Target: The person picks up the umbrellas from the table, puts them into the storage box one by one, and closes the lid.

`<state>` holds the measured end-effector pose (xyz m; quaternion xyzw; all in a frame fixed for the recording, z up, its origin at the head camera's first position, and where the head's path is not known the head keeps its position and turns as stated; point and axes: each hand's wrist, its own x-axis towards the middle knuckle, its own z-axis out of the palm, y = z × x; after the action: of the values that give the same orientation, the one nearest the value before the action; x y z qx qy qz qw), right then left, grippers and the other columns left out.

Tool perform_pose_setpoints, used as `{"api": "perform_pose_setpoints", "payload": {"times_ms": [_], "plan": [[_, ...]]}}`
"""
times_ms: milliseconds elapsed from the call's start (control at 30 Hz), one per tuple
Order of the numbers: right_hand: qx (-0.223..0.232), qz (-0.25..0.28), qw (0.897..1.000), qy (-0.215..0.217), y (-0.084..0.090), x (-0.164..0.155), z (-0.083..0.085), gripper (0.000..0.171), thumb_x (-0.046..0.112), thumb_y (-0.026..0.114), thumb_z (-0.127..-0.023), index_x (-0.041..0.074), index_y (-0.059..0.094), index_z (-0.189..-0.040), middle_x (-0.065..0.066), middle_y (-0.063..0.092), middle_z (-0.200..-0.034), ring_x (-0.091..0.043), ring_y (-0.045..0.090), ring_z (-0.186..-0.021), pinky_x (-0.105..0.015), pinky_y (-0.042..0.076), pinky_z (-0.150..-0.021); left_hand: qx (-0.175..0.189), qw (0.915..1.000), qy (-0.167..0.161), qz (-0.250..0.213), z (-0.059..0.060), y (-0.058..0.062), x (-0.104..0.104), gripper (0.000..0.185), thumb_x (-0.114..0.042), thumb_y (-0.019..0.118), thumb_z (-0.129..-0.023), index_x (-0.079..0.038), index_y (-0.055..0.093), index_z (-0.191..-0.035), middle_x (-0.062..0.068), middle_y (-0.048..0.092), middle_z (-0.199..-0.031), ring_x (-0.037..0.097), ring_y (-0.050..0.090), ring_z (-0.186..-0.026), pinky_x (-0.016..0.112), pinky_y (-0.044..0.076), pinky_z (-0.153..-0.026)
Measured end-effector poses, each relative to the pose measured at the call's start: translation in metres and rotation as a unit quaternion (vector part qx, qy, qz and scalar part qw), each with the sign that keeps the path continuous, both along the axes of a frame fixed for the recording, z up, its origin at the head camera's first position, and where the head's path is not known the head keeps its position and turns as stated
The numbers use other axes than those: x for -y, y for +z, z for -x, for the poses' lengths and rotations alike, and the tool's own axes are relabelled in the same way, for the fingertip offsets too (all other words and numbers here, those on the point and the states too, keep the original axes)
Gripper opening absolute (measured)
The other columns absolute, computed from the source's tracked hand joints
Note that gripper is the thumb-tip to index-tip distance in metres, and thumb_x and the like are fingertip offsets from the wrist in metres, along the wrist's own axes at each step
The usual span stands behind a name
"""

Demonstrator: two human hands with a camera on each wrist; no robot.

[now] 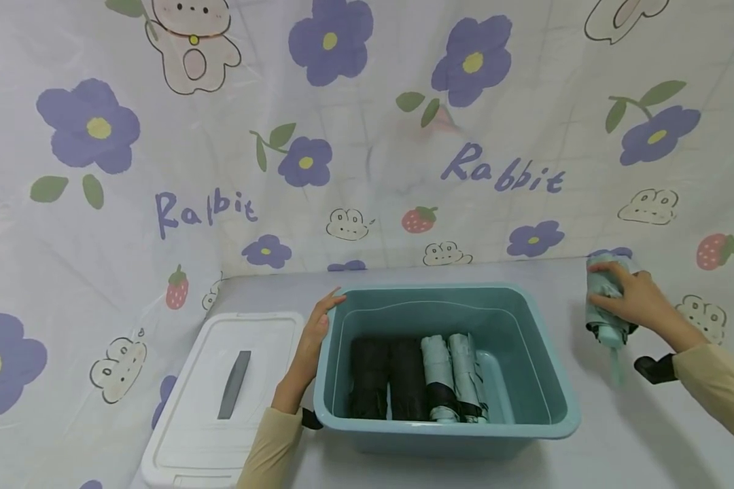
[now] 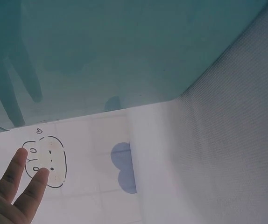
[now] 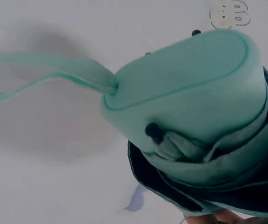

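A mint-green folded umbrella [image 1: 609, 335] is held up off the table in my right hand [image 1: 639, 299], its fingers and thumb wrapped around the cloth. In the right wrist view, the umbrella's flat handle end [image 3: 185, 74] and wrist strap [image 3: 54, 70] face the camera. My left hand [image 1: 312, 336] touches the left side of a teal plastic tub [image 1: 404, 316] near its far corner, fingers extended. The left wrist view shows spread fingers [image 2: 31, 191] beside the tub's wall [image 2: 124, 56]. Inside the tub lie two black rolled bundles [image 1: 370, 377] and two mint folded umbrellas [image 1: 438, 360], side by side.
Left of the tub lies a white lid [image 1: 189, 387] with a grey handle [image 1: 235, 385]. Bare tub floor [image 1: 495, 387] shows right of the umbrellas. Behind the table hangs a white sheet [image 1: 379, 136] printed with flowers and rabbits.
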<state>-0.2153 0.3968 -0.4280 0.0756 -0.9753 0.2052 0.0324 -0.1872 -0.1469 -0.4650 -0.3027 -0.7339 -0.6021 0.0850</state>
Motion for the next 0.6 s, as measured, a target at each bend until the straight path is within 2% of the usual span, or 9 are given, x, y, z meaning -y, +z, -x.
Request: {"api": "perform_pose_setpoints", "payload": {"times_ms": [67,167,200,300,367,400,467,600], "plan": [[0.0,0.001,1.0,-0.007,0.004,0.004,-0.002,0.054,0.027,0.06,-0.088,0.002,0.035,-0.129,-0.053,0.031,-0.107,-0.06,0.038,-0.09,-0.059,0.043,-0.057,0.0,1.0,0.001,0.001,0.0,0.0,0.0,0.042,-0.01,0.022,-0.1,0.007,0.037,-0.135,0.026,0.023,-0.148,0.039,0.019,-0.137,0.063,0.016,-0.104],[-0.002,0.0,1.0,-0.015,0.01,0.01,-0.005,0.054,0.026,0.06,-0.088,0.003,0.035,-0.13,-0.053,0.025,-0.106,-0.06,0.041,-0.086,-0.054,0.045,-0.052,-0.009,0.9999,0.008,0.004,0.009,-0.012,0.002,0.044,-0.021,0.022,-0.102,0.001,0.039,-0.136,0.019,0.024,-0.149,0.034,0.021,-0.138,0.062,0.017,-0.104],[-0.004,-0.002,1.0,-0.018,0.011,0.012,-0.006,0.054,0.026,0.06,-0.088,0.003,0.034,-0.13,-0.052,0.023,-0.106,-0.058,0.043,-0.082,-0.051,0.045,-0.05,-0.01,0.9999,0.009,0.004,0.009,-0.013,0.002,0.044,-0.021,0.022,-0.102,0.0,0.039,-0.136,0.018,0.025,-0.15,0.033,0.021,-0.138,0.062,0.017,-0.105],[-0.013,-0.009,1.0,-0.026,0.014,0.016,-0.007,0.055,0.026,0.06,-0.087,0.005,0.034,-0.13,-0.05,0.021,-0.107,-0.049,0.048,-0.069,-0.042,0.043,-0.045,-0.012,0.9999,0.008,0.004,0.009,-0.014,0.002,0.043,-0.019,0.022,-0.101,0.0,0.039,-0.136,0.018,0.024,-0.15,0.033,0.021,-0.138,0.063,0.016,-0.104],[-0.026,-0.015,0.999,-0.03,0.014,0.018,-0.008,0.055,0.026,0.062,-0.086,0.006,0.036,-0.13,-0.048,0.021,-0.106,-0.044,0.047,-0.065,-0.039,0.042,-0.044,-0.01,0.9999,0.004,0.005,0.003,-0.005,0.001,0.042,-0.011,0.022,-0.1,0.006,0.038,-0.135,0.025,0.023,-0.148,0.04,0.021,-0.137,0.064,0.017,-0.103],[-0.035,-0.018,0.999,-0.032,0.013,0.019,-0.008,0.054,0.025,0.063,-0.085,0.007,0.037,-0.129,-0.047,0.022,-0.105,-0.044,0.046,-0.065,-0.039,0.041,-0.044,-0.009,1.0,0.002,0.004,0.0,0.0,0.0,0.041,-0.008,0.022,-0.099,0.007,0.037,-0.134,0.026,0.023,-0.148,0.04,0.02,-0.137,0.064,0.016,-0.104],[-0.046,-0.023,0.998,-0.037,0.014,0.021,-0.009,0.054,0.025,0.064,-0.083,0.007,0.039,-0.128,-0.048,0.022,-0.105,-0.049,0.042,-0.07,-0.044,0.039,-0.046,-0.011,0.9999,0.002,0.006,0.0,0.001,0.0,0.041,-0.006,0.021,-0.098,0.007,0.037,-0.134,0.027,0.023,-0.147,0.041,0.02,-0.136,0.065,0.016,-0.103],[-0.051,-0.026,0.997,-0.053,0.017,0.025,-0.011,0.054,0.027,0.066,-0.082,0.008,0.041,-0.126,-0.051,0.02,-0.109,-0.059,0.031,-0.084,-0.054,0.037,-0.051,-0.014,0.9999,0.001,0.002,0.004,-0.008,0.001,0.042,-0.006,0.021,-0.099,0.003,0.037,-0.136,0.022,0.023,-0.149,0.037,0.02,-0.138,0.064,0.015,-0.104]]}}
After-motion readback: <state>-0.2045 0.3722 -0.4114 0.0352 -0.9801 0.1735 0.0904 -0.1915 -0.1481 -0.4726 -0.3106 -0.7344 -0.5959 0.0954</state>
